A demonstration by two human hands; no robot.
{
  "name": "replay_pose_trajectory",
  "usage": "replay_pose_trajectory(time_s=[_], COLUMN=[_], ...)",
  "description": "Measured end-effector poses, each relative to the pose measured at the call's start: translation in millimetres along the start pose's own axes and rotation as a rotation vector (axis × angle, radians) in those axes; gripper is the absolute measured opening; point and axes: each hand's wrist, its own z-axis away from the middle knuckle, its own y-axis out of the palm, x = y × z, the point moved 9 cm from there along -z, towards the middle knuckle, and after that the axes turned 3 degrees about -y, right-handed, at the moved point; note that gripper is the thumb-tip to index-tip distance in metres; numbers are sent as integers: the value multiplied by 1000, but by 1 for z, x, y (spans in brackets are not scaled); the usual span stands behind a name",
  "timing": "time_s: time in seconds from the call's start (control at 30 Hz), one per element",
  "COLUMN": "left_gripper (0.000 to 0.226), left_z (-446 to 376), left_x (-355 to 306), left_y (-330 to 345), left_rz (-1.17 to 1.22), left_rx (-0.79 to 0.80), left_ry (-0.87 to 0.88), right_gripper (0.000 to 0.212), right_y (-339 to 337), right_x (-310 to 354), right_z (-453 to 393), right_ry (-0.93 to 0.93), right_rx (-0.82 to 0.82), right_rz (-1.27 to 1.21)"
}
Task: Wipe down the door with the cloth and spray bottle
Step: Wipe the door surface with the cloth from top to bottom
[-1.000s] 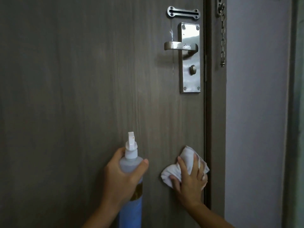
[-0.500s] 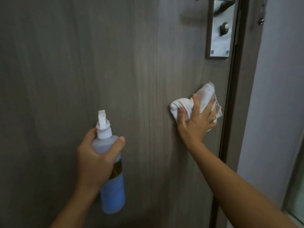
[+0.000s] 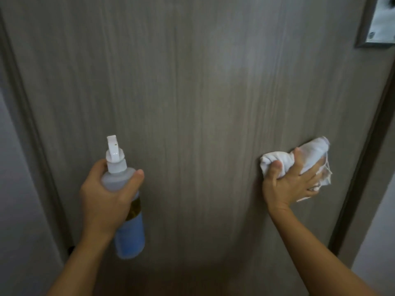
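The grey-brown wood-grain door (image 3: 192,92) fills the head view. My left hand (image 3: 104,197) grips a spray bottle (image 3: 126,210) upright in front of the door's lower left; it has a white nozzle and blue liquid in its lower half. My right hand (image 3: 290,182) holds a bunched white cloth (image 3: 310,157) against the door near its right edge, thumb and fingers curled over the cloth.
The lower corner of the metal lock plate (image 3: 380,24) shows at the top right. A dark door frame (image 3: 367,157) runs down the right side, with pale wall (image 3: 378,253) beyond it. Another pale wall (image 3: 15,189) lies left of the door.
My view has tilted down and left, so the handle plate slid to the top right corner. The cloth and my right hand sit lower on the door, below the plate. The bottle stays held upright.
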Motion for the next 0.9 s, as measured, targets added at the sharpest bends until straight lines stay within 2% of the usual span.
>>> replay_pose_trajectory(time_s=[0.23,0.43,0.53,0.7,0.9], left_gripper=[64,42,43,44,44], left_z=[-15,-25,-29,-34,-28], left_x=[33,29,30,35,66], left_y=[-69,-112,-125,-140,-136], left_rz=[-91,-75,-67,-42,-5], left_rx=[-145,-210,-212,-205,-177], left_ry=[-16,37,71,83,-4], right_gripper=[63,64,67,71,70], right_y=[19,44,59,88,113], right_x=[43,108,149,224,300], right_z=[34,75,100,158,224], right_ry=[-65,-149,-200,-424,-673], right_rx=[1,61,118,139,99], right_rz=[-2,4,-3,7,46])
